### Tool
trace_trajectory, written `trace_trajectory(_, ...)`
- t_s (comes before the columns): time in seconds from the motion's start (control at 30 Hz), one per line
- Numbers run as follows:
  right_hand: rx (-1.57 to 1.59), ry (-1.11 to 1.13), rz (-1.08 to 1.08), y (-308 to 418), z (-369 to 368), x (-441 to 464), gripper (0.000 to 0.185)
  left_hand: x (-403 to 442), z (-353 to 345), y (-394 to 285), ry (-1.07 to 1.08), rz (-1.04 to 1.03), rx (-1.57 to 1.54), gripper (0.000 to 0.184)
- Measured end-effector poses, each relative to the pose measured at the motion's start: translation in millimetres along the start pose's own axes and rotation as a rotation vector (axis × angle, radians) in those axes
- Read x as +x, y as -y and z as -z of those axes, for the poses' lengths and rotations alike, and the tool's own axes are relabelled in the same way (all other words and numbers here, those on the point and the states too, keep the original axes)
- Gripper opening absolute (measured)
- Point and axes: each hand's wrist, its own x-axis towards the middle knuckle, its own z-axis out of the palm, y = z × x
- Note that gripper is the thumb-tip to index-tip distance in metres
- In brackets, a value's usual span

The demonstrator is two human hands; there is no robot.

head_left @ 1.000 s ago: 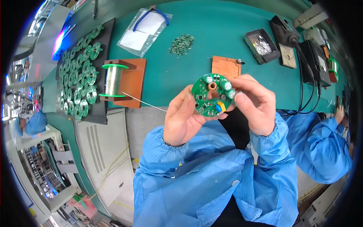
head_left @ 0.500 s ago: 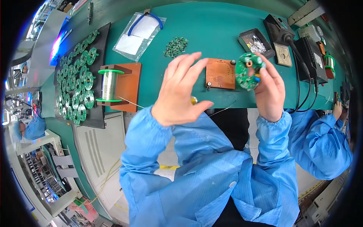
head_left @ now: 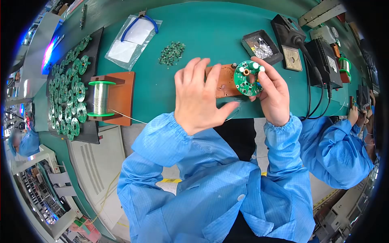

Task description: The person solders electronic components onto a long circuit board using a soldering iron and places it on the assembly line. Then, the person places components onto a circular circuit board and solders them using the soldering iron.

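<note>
In my right hand (head_left: 273, 91) is a round green circuit board (head_left: 244, 86) with a hole in its middle, pinched at its right edge, component side up. The board overlaps the right part of a copper-brown fixture plate (head_left: 227, 83) with a post at its upper corner. My left hand (head_left: 202, 97) hovers over the plate's left side, fingers spread, holding nothing that I can see. Solder wire runs from a green-rimmed spool (head_left: 100, 98) on a brown stand toward my left sleeve and passes out of sight under it.
Many round boards (head_left: 69, 89) lie on a black mat at left. Farther back are small green boards (head_left: 172, 53), blue-handled cutters (head_left: 139, 26) on a plastic bag, a black tray (head_left: 262, 46) of metal bits, and a soldering station (head_left: 322, 60) with cables. A co-worker's sleeve (head_left: 334, 154) is at right.
The view has shifted, so the bench things sit farther left. My right hand has turned the board so its component face shows more fully. My left hand stays spread near the fixture plate.
</note>
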Motion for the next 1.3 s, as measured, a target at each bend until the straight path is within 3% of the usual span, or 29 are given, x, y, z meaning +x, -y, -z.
trace_trajectory(0.07,-0.051,0.0,0.015,3,0,1,0.039,6,8,3,-0.039,-0.026,-0.038,0.058)
trace_trajectory(0.13,-0.134,0.106,0.021,6,0,3,0.041,13,10,12,0.007,0.108,-0.611,0.045)
trace_trajectory(0.17,-0.133,0.11,0.015,7,-2,5,0.041,16,9,11,0.059,0.236,-0.862,0.03)
trace_trajectory(0.2,-0.173,0.159,0.019,8,-4,7,0.042,20,11,12,0.056,0.242,-0.859,0.03)
trace_trajectory(0.27,-0.253,0.238,0.002,10,-6,11,0.045,25,15,13,0.233,0.452,-1.224,0.023)
trace_trajectory(0.5,-0.07,0.247,0.094,-3,-9,18,0.046,17,7,25,0.232,0.561,-1.265,0.022)
trace_trajectory(0.7,-0.18,0.206,0.115,-9,-7,21,0.045,20,11,23,0.252,0.58,-1.249,0.022)
trace_trajectory(0.87,-0.538,0.232,0.248,-6,-6,24,0.044,19,4,27,0.265,0.556,-1.186,0.019)
trace_trajectory(1.0,-0.576,0.178,0.243,-8,-7,21,0.043,16,4,28,0.219,0.561,-1.202,0.017)
trace_trajectory(1.2,-0.554,0.054,0.435,-19,-6,17,0.04,11,3,30,0.204,0.593,-1.213,0.018)
trace_trajectory(1.3,-0.686,0.067,0.5,-19,-8,17,0.039,7,-3,32,0.149,0.547,-1.19,0.02)
